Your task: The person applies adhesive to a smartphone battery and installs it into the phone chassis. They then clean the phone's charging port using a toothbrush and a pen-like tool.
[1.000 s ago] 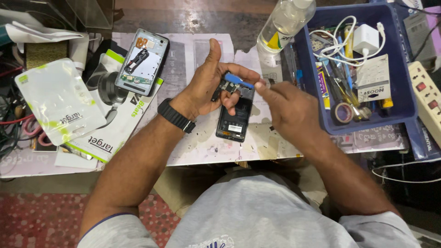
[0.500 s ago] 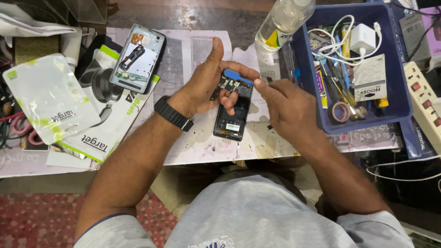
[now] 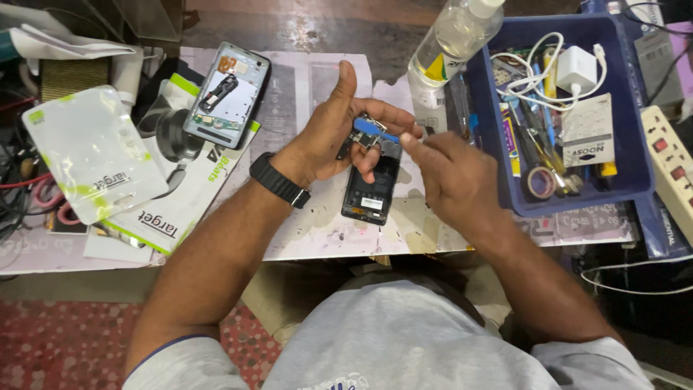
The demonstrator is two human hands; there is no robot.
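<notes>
My left hand (image 3: 336, 133), with a black wristband, grips the upper end of an opened dark phone body (image 3: 369, 186) held above the table, thumb pointing up. My right hand (image 3: 447, 170) pinches a blue-handled tool (image 3: 375, 130) whose tip rests at the phone's top end, among exposed parts. The lower half of the phone hangs free below my fingers.
A second opened phone frame (image 3: 225, 97) lies on a printed box (image 3: 180, 195) at left, beside a white pouch (image 3: 90, 152). A clear bottle (image 3: 451, 40) stands at the back. A blue bin (image 3: 621, 180) at right holds tools, tape, a charger and cable. A power strip (image 3: 671, 170) lies far right.
My hands and the phone stay together over the table with only small finger shifts; the view has shifted slightly.
</notes>
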